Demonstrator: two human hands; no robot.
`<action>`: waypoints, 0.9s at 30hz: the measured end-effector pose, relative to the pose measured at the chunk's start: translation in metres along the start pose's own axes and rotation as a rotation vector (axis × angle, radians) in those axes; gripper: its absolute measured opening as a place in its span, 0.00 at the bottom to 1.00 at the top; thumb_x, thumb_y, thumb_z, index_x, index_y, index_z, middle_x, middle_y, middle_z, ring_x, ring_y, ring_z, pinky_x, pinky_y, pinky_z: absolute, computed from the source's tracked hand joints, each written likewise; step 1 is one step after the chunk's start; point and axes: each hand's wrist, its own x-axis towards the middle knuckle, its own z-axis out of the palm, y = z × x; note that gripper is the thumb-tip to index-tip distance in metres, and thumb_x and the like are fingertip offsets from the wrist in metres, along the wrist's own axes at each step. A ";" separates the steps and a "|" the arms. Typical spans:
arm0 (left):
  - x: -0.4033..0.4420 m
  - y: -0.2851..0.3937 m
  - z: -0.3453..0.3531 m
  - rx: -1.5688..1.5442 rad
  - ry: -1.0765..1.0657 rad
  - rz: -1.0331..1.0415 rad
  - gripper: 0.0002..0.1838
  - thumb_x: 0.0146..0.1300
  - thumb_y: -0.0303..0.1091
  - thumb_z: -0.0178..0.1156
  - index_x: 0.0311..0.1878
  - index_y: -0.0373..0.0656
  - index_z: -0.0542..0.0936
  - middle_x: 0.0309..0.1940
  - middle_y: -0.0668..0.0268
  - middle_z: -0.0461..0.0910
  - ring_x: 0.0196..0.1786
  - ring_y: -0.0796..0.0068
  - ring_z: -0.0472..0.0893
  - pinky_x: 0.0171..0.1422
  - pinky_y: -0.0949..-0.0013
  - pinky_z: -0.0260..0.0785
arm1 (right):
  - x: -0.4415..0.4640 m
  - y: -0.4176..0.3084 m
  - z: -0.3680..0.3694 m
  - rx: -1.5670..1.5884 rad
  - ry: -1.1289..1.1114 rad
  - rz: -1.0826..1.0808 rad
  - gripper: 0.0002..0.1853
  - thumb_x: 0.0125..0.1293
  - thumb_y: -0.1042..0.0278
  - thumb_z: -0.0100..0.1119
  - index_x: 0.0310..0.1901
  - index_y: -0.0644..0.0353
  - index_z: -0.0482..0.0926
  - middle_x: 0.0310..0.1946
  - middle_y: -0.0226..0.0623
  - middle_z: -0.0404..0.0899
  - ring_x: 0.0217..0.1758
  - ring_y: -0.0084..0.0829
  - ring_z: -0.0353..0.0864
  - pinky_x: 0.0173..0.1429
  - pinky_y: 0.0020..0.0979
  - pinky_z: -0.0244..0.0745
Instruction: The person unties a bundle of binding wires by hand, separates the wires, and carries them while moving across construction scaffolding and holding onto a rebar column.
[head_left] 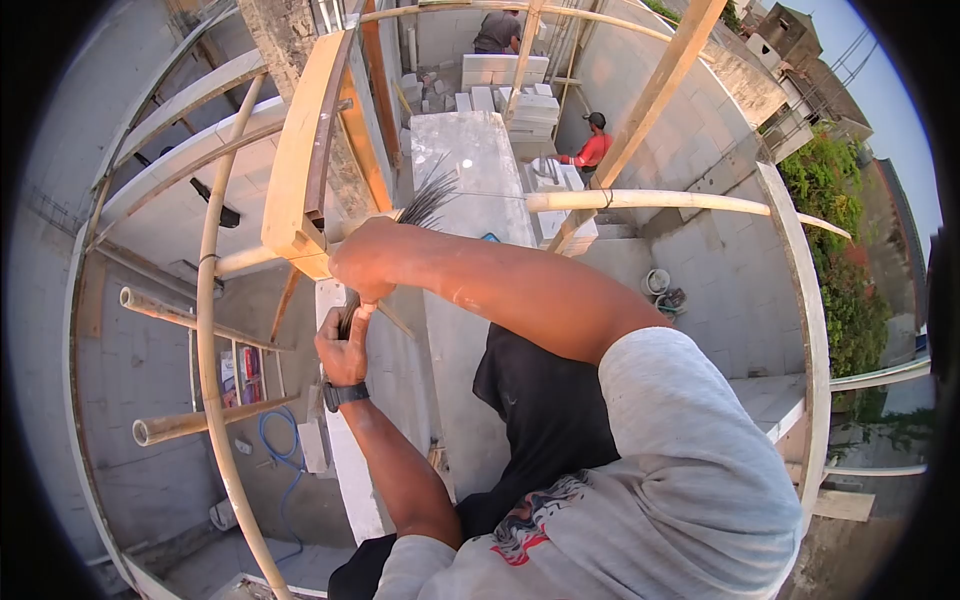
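Observation:
A bundle of thin dark wires (430,197) fans out beyond my right hand (366,255), whose fingers are wrapped round its middle. Lower down, the bundle's other end runs into my left hand (343,350), which is closed on it with the thumb raised. A dark watch (346,394) is on my left wrist. Both hands are beside the lower end of a wooden formwork board (300,170), above the top of a narrow grey wall (345,440). My right forearm passes over a concrete slab (465,160).
Bamboo poles (208,300) stand and cross on the left; another pole (690,200) juts out at right. A co-worker in red (592,148) is below near stacked pale blocks (535,110); another person (497,32) is at the back. A blue hose (285,450) lies on the lower floor.

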 end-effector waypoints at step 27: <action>-0.011 -0.004 0.068 0.177 0.407 0.294 0.19 0.75 0.45 0.49 0.52 0.39 0.78 0.36 0.60 0.80 0.43 0.58 0.77 0.54 0.57 0.64 | -0.018 0.008 -0.010 -0.100 -0.019 0.106 0.20 0.47 0.55 0.79 0.40 0.55 0.88 0.33 0.34 0.87 0.40 0.40 0.87 0.40 0.43 0.80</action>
